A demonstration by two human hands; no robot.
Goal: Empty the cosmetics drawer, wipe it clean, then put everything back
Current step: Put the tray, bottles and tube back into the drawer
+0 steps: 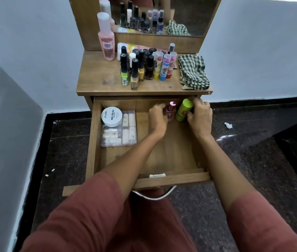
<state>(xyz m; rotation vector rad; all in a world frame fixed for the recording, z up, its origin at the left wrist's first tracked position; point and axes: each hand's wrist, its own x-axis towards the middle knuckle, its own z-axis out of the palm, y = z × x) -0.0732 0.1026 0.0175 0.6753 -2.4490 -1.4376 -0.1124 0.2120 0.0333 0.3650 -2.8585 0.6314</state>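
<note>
Two hands reach into the open drawer (93, 142) in the middle of the frame, both working at its far right corner. The left hand (157, 118) has its fingers curled round a dark red bottle (170, 111) with a shiny pink cap, which stands upright. Just beside it, the right hand (199, 117) grasps a green bottle (183, 110) that tilts toward the left; a ring shows on one finger.

At the drawer's far left sits a white round jar (111, 116), resting on a clear plastic box (124, 136) of small pale items. The near half of the drawer floor is bare wood. A metal handle (153, 196) curves below the drawer front.

On the tabletop (96, 75) above the drawer, a tight cluster of nail polish bottles (140, 68) stands in the centre, with three capped tubes along its right edge. A tall pink bottle (106, 42) stands behind them to the left, against the mirror frame. A green checked cloth (193, 72) lies crumpled at the right end of the top, well apart from the hands. The mirror (189, 13) at the upper centre reflects the bottles and the cloth.
</note>
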